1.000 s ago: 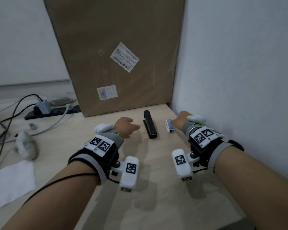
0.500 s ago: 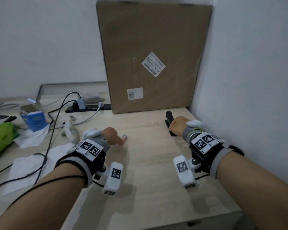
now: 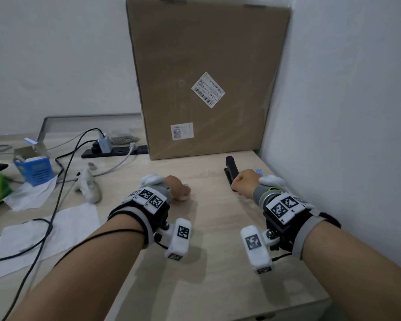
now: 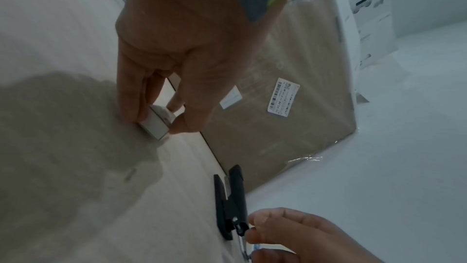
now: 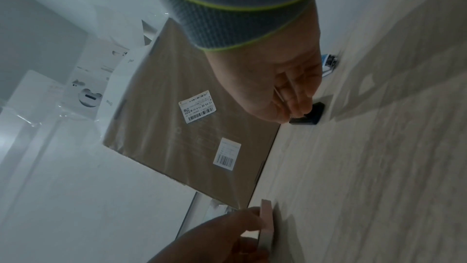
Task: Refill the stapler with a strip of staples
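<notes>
My left hand (image 4: pixel 177 51) pinches a small white staple box (image 4: pixel 158 122) mid-tabletop (image 3: pixel 213 262). My right hand (image 3: pixel 245 183) grips the black stapler's (image 4: pixel 231 199) near end, by the tabletop's far right corner.

Soft, even indoor light fills the head view; both wrist views are dim, bluish, blurred and warped at the edges, with a broad shadow on the bench (image 4: pixel 63 127).
</notes>
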`<state>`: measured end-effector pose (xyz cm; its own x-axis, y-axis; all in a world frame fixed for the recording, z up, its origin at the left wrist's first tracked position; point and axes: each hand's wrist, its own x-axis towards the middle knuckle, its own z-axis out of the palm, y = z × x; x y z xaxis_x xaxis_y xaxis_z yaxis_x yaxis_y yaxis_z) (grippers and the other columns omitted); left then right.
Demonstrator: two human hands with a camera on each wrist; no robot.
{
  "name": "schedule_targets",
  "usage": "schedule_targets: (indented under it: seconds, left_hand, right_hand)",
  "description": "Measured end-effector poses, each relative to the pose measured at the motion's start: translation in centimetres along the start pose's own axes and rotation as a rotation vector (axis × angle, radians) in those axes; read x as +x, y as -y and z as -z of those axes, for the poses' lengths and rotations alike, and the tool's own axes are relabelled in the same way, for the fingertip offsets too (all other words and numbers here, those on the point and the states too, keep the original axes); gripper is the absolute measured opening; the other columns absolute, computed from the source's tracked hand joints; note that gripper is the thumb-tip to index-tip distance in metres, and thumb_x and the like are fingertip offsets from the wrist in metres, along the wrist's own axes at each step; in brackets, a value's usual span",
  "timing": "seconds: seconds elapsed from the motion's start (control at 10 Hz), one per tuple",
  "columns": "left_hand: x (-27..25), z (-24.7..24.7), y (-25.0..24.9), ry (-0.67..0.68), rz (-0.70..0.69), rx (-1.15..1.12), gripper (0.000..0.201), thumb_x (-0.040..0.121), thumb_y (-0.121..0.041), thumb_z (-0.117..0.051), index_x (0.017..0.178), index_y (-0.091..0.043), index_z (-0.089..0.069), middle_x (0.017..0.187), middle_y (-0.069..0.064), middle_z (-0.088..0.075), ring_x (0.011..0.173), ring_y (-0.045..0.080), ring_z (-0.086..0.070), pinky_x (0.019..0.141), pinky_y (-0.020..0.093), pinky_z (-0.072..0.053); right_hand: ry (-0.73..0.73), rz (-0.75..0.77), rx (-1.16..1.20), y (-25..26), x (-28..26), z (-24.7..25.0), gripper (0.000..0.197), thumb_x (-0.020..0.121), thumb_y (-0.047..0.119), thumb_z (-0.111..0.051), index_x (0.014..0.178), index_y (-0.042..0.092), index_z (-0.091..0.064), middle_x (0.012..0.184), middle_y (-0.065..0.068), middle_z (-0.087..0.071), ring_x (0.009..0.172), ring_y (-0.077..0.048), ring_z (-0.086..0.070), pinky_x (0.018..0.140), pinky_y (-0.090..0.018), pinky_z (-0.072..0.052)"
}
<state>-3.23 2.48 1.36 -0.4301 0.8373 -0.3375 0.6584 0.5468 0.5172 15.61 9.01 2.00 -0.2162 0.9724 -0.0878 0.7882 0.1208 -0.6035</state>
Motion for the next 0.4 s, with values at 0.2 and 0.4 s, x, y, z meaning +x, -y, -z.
schedule_targets:
  seconds: [0.2,0.4]
  left_hand:
    - [1.6,-1.5,-4.0,0.027,-0.066,-0.076,0.02,0.086,-0.026,-0.06,0.09,-0.006,-0.058,0.092,0.009,-0.065,0.078,0.023,-0.064,0.079,0.03,-0.058]
    - [3.5,-3.4,-5.7,0.049,-0.1,0.091,0.029,0.086,-0.024,-0.059,0.108,-0.005,-0.06,0.098,0.013,-0.067,0.079,0.023,-0.063,0.064,0.023,-0.05]
  right_hand:
    - [-0.044,0.013,0.023,-1.9,1.2,1.2,0.023,0.083,0.014,-0.048,0.081,0.0,-0.067,0.09,-0.02,-0.073,0.087,-0.036,-0.068,0.08,-0.041,-0.057]
    - [-0.045,0.023,0.058,-3.3,2.6,1.8,0.019,0.083,0.013,-0.051,0.072,0.006,-0.063,0.092,-0.02,-0.072,0.089,-0.036,-0.068,0.08,-0.042,-0.057]
